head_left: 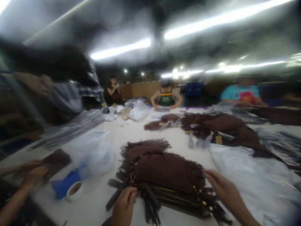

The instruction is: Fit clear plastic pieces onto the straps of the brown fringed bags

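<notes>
A stack of brown fringed suede bags lies on the white table right in front of me. My left hand is closed, its fingers pinched at the stack's near left edge among the dark straps and brass hardware. Resting on the right edge of the stack is my right hand, its fingers curled onto the fringe. The picture is blurred by motion.
A co-worker's hands at the left handle a brown piece. A blue tape dispenser and clear plastic bags lie beside them. More brown bags and plastic sleeves cover the right. Other people work at the far end.
</notes>
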`<state>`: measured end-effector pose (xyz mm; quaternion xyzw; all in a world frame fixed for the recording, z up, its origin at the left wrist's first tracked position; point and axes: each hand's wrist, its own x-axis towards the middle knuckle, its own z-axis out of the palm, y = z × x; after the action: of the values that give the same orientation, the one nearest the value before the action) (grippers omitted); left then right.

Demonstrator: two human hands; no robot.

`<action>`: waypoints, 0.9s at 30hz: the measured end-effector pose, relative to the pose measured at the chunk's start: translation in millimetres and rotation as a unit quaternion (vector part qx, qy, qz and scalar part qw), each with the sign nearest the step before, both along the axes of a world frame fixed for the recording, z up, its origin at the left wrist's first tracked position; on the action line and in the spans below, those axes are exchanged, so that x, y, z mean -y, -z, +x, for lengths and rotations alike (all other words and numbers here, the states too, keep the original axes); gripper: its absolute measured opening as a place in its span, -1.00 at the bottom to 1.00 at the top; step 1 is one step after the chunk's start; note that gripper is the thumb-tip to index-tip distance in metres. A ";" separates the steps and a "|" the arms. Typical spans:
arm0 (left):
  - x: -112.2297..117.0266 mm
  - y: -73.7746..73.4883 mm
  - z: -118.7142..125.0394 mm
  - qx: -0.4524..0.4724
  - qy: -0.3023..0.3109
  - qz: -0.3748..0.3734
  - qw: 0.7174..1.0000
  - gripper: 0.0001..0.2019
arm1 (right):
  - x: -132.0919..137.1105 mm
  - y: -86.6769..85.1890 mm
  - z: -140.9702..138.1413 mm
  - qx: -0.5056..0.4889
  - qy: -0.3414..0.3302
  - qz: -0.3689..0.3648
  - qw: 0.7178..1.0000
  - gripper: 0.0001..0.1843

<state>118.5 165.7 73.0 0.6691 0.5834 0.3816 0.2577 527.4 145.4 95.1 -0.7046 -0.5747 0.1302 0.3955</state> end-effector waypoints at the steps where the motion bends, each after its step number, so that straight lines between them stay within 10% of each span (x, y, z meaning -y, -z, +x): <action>1: -11.2 -4.4 -3.4 -0.020 -0.012 0.017 1.000 -0.73 | -9.7 8.9 -29.1 0.018 -0.062 0.006 0.998 -0.68; 8: -105.1 -18.3 -16.1 -0.274 -0.003 0.093 0.957 -0.64 | -80.2 38.5 -136.7 0.233 -0.179 0.120 0.948 -0.70; 15: -218.8 10.3 -6.1 -0.383 0.099 0.027 0.918 -0.29 | -105.1 104.5 -132.1 0.379 -0.171 0.261 0.871 -0.62; 19: -249.9 21.7 -0.2 -0.422 0.145 -0.002 0.895 -0.52 | -114.9 111.6 -127.0 0.392 -0.161 0.300 0.854 -0.66; 27: -297.6 -7.9 -16.1 -0.458 0.261 -0.066 0.847 -0.72 | -112.4 110.9 -129.1 0.383 -0.163 0.287 0.863 -0.63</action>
<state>102.3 463.3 80.9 0.8770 0.4625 -0.0889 0.0951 398.4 257.8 -15.8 -0.4503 -0.7995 -0.2582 0.3023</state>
